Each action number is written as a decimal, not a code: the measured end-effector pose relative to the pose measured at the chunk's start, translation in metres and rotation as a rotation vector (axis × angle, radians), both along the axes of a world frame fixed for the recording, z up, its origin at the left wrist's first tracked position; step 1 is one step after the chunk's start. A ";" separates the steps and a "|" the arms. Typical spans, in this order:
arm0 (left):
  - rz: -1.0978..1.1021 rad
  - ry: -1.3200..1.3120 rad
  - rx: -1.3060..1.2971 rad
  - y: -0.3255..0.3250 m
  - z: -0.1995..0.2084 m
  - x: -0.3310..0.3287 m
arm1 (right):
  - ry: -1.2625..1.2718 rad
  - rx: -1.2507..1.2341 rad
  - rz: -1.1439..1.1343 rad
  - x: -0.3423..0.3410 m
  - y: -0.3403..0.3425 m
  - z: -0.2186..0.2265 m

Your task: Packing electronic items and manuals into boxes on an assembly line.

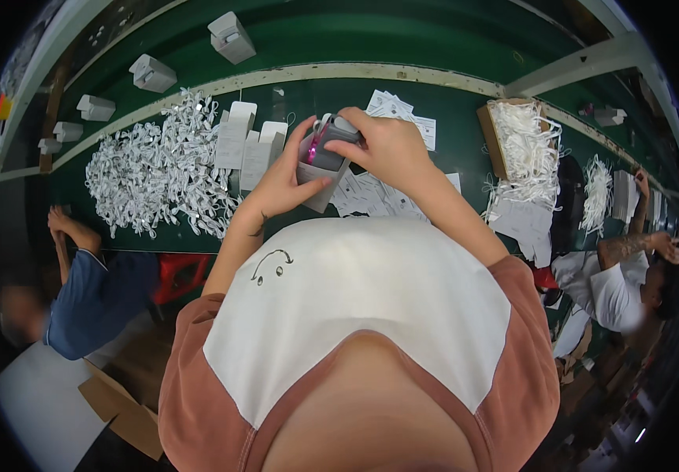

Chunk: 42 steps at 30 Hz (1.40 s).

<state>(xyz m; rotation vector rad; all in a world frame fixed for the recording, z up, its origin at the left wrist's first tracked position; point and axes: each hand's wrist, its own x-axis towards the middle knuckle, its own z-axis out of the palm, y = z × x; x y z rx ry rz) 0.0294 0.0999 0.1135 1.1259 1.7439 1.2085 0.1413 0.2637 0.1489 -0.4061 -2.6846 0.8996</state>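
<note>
My left hand (278,187) is wrapped round a small light-grey carton (318,197) above the table in front of me. In my right hand (393,148) is a dark grey handheld device (343,154), pinched between thumb and fingers at the carton's open top. A pink glow shows along the device's left side. Whether its lower end sits inside the carton I cannot tell. Printed leaflets (379,198) lie under and beside my hands. Several white open cartons (259,161) stand just left of my left hand.
A large heap of white coiled cables (158,169) covers the table's left side. To the right, white cords fill a cardboard box (492,143). Beyond a pale rail (402,72), open cartons (232,39) stand on a green belt (371,39). Co-workers sit at both sides.
</note>
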 end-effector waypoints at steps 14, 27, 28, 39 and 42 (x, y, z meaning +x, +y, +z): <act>0.279 -0.143 0.059 0.055 -0.064 -0.045 | -0.286 -0.026 -0.335 0.020 0.128 -0.154; 0.310 -0.140 0.059 0.059 -0.119 -0.071 | -0.158 0.020 -0.263 0.028 0.131 -0.181; 0.330 -0.076 0.064 0.056 -0.117 -0.071 | -0.086 0.087 -0.257 0.031 0.132 -0.180; 0.490 0.153 0.416 0.056 -0.038 -0.040 | 0.412 -0.649 -0.434 0.040 0.120 -0.111; 0.336 -0.059 0.288 0.078 -0.014 -0.019 | 0.476 -0.711 -0.242 0.029 0.088 -0.086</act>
